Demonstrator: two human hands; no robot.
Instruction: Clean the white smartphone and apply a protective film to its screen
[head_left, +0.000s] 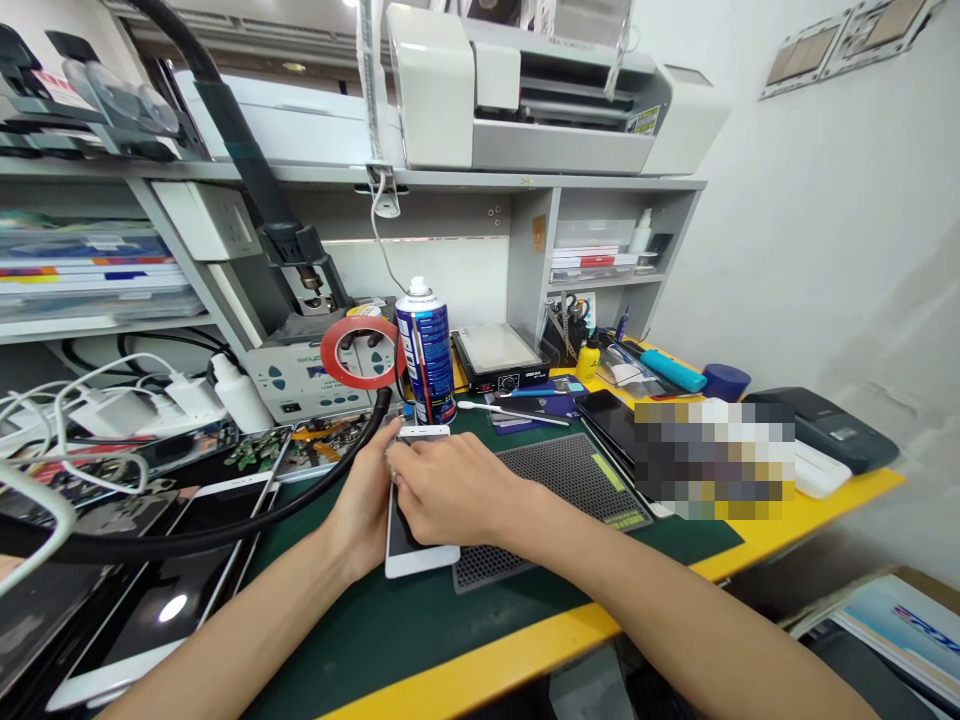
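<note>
A white smartphone [417,556] lies face up on the green mat [420,630], its right edge over a dark perforated pad [570,480]. My left hand [366,500] grips the phone's left edge. My right hand [450,490] rests on top of the screen, fingers curled and pressed near the upper left part of the phone. Whether the right fingers pinch a small tool is hidden. A blue and white spray can [426,350] stands just behind the phone.
A red tape roll [360,352] and a soldering station [315,385] stand behind. Several phones and screens [172,600] lie at the left under a black hose [187,545]. A small black hot plate [499,358], tweezers, tools and a black device [832,425] fill the right side.
</note>
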